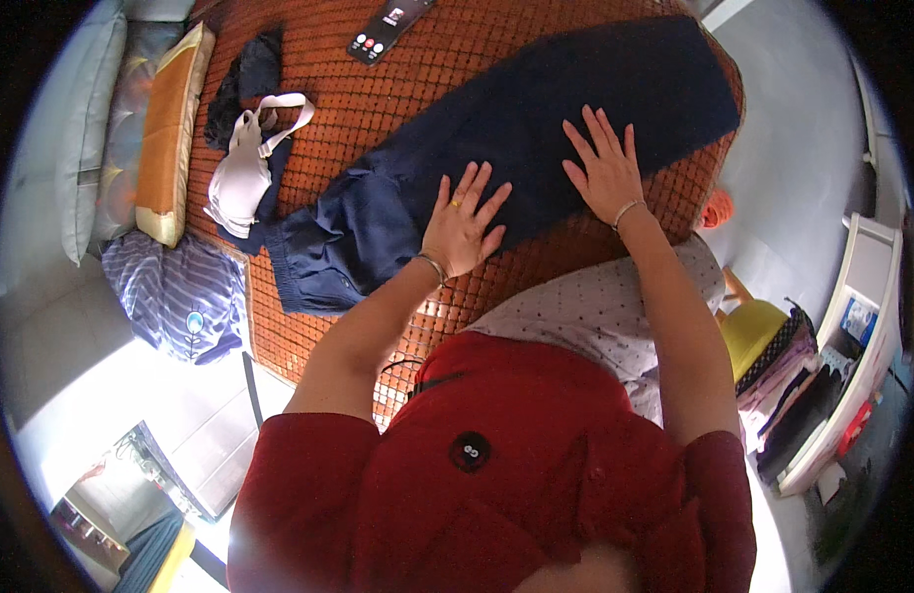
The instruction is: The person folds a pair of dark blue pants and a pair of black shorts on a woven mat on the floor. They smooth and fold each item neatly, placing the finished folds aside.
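Note:
Dark navy trousers (536,109) lie stretched across a brown woven mat (457,44), legs laid together toward the far right. Their gathered elastic waist is at the left, where the cloth is wrinkled. My left hand (462,225) rests flat on the trousers' near part, fingers spread, a ring on one finger. Farther right, my right hand (605,170) lies open on the legs near their lower edge, fingers apart. Both hands touch the cloth and hold nothing.
Left of the trousers lie a pale bra (241,183) and a black garment (244,84). A phone (388,30) sits at the far edge. Cushions (170,133) and striped cloth (175,292) line the left side. At the right stands a white shelf (842,346) beside hanging clothes.

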Tool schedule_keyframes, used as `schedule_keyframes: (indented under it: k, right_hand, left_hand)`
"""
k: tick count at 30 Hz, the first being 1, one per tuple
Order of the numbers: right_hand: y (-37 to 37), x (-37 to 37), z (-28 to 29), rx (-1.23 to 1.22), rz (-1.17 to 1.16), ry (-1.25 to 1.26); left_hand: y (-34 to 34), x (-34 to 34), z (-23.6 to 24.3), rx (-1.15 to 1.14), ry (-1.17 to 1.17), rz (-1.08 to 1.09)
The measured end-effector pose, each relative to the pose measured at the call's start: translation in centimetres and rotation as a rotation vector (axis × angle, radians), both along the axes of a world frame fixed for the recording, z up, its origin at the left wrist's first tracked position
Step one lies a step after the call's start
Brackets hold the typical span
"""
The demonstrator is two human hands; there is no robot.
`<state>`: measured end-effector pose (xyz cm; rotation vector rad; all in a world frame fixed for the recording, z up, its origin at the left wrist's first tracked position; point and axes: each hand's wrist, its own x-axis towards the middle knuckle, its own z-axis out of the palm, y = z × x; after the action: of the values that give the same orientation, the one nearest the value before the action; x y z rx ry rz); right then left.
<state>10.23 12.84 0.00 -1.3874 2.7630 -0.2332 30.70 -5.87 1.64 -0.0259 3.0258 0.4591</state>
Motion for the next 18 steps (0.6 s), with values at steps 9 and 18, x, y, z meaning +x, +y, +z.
schedule_keyframes:
  k: [9,18]
  right_hand:
    - [2.7,2.4,0.8,0.007,-0.019,-0.033]
    - [3.9,2.1,0.1,0.132,-0.056,-0.044]
  left_hand:
    - [-3.6,3.2,3.7,-0.022,0.234,0.207]
    - [-18.0,12.7,3.6,-0.275,0.250,0.794]
